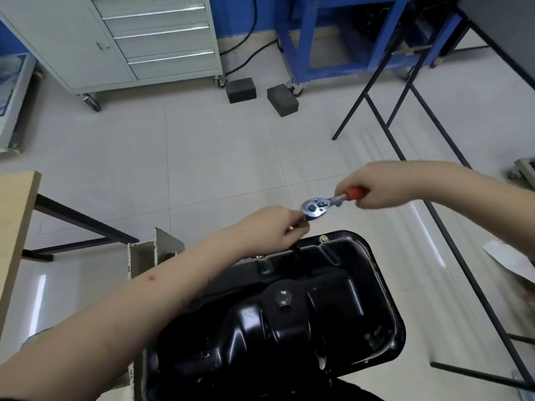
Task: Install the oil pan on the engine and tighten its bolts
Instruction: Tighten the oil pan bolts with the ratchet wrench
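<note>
The black oil pan [289, 308] is sitting low in the view, directly under the person's arms. Above its far rim, the right hand [379, 189] is wrapping its curled fingers around the ratchet wrench's [327, 205] red handle — a full closed grip. The left hand [272, 227] is pinching the dark extension beneath the wrench's chrome head, fingertips closed on it — the shaft is reaching down to a bolt [323, 239] at the pan's far edge.

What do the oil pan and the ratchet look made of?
Oil pan: likely stamped sheet metal with glossy black paint, given its pressed ribs and bright reflections. Ratchet: polished, probably chromed steel head, mirror-bright; its grip is orange-red and matte, plastic or rubber, mostly hidden by the right hand.
</note>
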